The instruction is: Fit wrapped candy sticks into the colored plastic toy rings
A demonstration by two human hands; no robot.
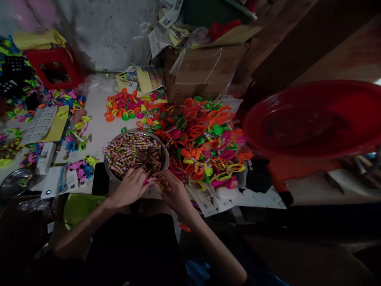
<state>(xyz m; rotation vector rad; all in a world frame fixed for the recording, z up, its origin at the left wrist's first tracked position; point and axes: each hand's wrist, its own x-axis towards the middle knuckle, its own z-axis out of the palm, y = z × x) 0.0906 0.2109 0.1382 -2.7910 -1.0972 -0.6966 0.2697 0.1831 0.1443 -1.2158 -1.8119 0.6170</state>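
left hand [131, 184] mostly closed, pinching 1 pink piece [146, 180] | right hand [175, 190] curled round several wrapped sticks [163, 184], both at front edge of white bench [99, 99] | 1 metal bowl [167, 159], crammed | 1 box [205, 67], back edge | kinda dim room

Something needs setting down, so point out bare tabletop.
The white tabletop shows a bare strip between the metal bowl and the colourful pieces at left. Right of the bowl, a heap of bright pieces crowds it.
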